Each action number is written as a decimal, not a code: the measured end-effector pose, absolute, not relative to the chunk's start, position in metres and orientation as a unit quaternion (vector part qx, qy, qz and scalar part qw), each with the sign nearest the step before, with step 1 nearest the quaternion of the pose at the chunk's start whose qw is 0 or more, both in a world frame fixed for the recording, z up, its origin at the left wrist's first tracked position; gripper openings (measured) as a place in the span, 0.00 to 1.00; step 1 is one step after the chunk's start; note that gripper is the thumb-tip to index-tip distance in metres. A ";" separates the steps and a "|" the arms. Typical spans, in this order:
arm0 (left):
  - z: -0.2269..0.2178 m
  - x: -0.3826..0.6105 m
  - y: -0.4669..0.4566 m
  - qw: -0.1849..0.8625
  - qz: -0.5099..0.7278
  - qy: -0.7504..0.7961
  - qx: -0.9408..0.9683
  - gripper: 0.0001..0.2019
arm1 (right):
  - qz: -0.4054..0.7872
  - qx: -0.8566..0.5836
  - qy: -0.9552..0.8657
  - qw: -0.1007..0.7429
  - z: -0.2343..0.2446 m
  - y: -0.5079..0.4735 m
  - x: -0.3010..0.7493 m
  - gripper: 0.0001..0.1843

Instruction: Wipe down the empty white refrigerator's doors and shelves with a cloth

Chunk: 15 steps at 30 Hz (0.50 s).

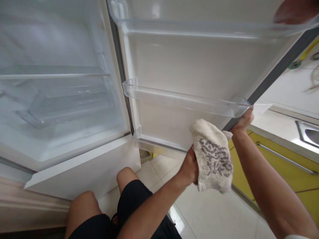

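An open fridge door (189, 63) stands in front of me with two clear plastic door bins. My left hand (189, 166) is closed around a cream cloth (213, 156) with a grey pattern, held just below the lower door bin (184, 99). My right hand (243, 120) grips the outer edge of the fridge door, at the right end of the lower bin, fingers wrapped behind the edge.
The fridge's inside (54, 83) at the left shows a glass shelf and a clear drawer. A white lower door or drawer front (82, 169) juts out below. Yellow cabinets (281, 162), a white counter and a steel sink (309, 132) lie to the right. My knees (104, 196) are over a tiled floor.
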<state>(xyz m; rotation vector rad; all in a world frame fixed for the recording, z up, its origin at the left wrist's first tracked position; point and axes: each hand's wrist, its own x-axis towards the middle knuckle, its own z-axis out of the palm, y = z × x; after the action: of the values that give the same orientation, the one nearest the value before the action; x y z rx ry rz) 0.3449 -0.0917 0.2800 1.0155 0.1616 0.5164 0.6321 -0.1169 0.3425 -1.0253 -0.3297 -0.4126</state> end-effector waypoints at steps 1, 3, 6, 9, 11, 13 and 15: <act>0.285 0.347 -0.076 0.763 0.294 0.067 0.572 0.21 | -0.195 -0.482 -0.160 0.839 0.343 -0.117 0.632 0.23; 0.293 0.352 -0.042 0.543 0.387 0.088 0.740 0.28 | -0.192 -0.483 -0.164 0.838 0.343 -0.116 0.632 0.22; 0.301 0.361 -0.001 0.277 0.336 0.089 0.896 0.32 | -0.185 -0.490 -0.163 0.836 0.344 -0.116 0.631 0.22; 0.301 0.375 0.013 0.134 0.201 0.014 0.970 0.30 | -0.183 -0.488 -0.163 0.838 0.345 -0.115 0.628 0.23; 0.295 0.387 0.011 0.131 0.127 -0.023 0.983 0.29 | -0.182 -0.494 -0.160 0.835 0.347 -0.115 0.626 0.24; 0.285 0.397 0.008 0.169 0.056 -0.031 0.984 0.25 | -0.181 -0.505 -0.157 0.829 0.349 -0.116 0.624 0.24; 0.273 0.403 0.009 0.202 0.006 -0.020 0.979 0.20 | -0.181 -0.521 -0.153 0.820 0.352 -0.116 0.623 0.26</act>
<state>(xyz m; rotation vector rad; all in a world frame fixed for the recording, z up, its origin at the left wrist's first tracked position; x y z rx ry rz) 0.4030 0.0092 0.2733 2.7334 -0.0558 0.0156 0.6229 -0.1164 0.3517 -1.1100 -0.3254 -0.3851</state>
